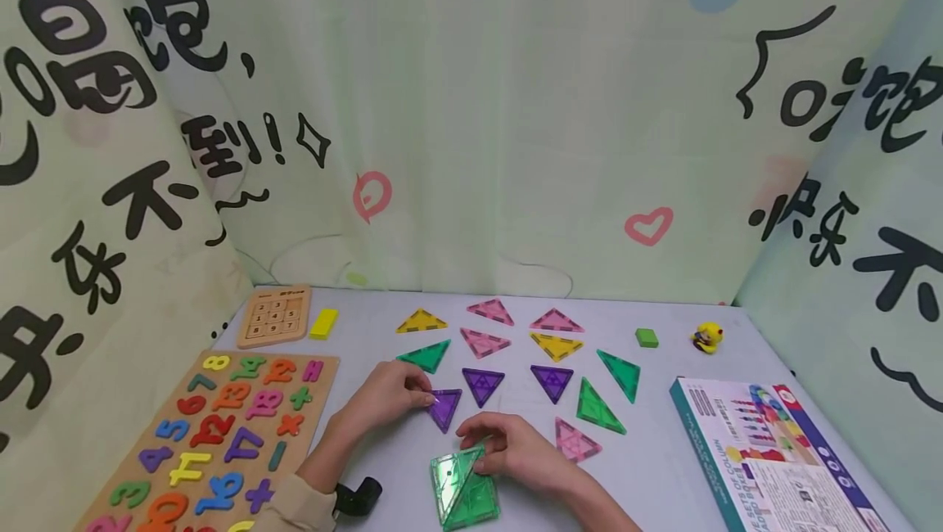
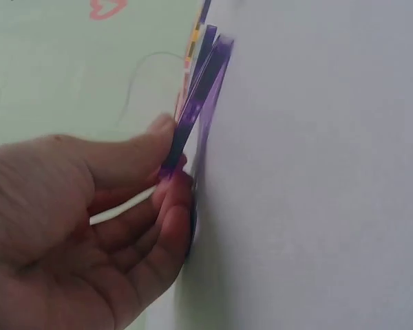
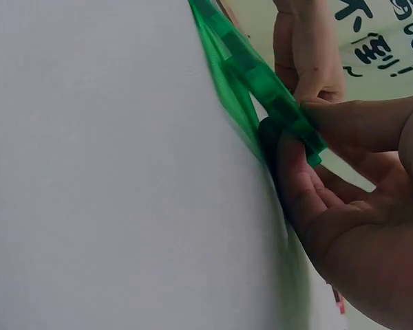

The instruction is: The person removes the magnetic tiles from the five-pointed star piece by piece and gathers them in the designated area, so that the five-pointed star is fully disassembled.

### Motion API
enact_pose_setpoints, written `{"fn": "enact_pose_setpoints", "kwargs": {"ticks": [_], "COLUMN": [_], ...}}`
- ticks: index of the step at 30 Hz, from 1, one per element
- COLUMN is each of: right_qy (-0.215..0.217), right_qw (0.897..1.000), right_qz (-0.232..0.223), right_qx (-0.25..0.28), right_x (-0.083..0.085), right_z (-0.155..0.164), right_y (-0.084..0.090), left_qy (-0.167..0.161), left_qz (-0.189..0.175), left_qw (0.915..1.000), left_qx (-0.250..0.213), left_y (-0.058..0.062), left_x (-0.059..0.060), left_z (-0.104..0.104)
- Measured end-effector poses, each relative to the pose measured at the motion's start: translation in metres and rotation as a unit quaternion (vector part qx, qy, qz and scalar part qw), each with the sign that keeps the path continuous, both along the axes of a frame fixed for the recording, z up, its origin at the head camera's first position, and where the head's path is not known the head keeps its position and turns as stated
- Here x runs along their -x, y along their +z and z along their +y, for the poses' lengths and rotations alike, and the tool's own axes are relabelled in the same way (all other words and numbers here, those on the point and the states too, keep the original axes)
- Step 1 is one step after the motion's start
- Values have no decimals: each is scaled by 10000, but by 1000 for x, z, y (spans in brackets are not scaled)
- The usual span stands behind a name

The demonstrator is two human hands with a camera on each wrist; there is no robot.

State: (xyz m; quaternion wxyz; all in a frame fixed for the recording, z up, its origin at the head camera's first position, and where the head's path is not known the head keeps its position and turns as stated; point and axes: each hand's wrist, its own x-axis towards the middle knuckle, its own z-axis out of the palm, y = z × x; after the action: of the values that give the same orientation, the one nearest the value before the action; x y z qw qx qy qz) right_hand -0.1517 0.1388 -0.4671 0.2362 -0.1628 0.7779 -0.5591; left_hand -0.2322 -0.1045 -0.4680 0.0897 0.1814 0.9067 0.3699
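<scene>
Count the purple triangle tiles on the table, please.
3. One purple triangle is pinched by the left hand; a second lies just right of it; a third lies further right. None seems hidden.

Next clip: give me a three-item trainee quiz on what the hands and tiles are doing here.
1. True or false: the left hand pinches a purple triangle tile.
2. What does the right hand hold? A) green tile stack B) yellow block C) pink triangle
3. Fill in: the number puzzle board lies on the person's ____ side of the table.

Key: 1 true; 2 A; 3 left.
</scene>
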Motion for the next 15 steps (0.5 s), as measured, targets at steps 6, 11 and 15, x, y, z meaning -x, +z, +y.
{"fn": "enact_pose_setpoints", "kwargs": {"ticks": [6, 11, 15], "right_qy": [-342, -680, -1026], "right_qw": [9980, 9946, 9917], "right_qz": [-500, -695, -638], "right_qx": [196, 372, 445], "right_x": [2, 4, 6], "right_z": [2, 5, 8], "right_y": [0, 0, 3], "left_qy": [418, 626, 141], "left_qz": [229, 457, 134], "left_qw": [9988, 9962, 9997], "left_qx": [136, 386, 178], "left_y": [-1, 5, 18], "left_x": [-3, -4, -8], "left_z": [1, 4, 8]}}
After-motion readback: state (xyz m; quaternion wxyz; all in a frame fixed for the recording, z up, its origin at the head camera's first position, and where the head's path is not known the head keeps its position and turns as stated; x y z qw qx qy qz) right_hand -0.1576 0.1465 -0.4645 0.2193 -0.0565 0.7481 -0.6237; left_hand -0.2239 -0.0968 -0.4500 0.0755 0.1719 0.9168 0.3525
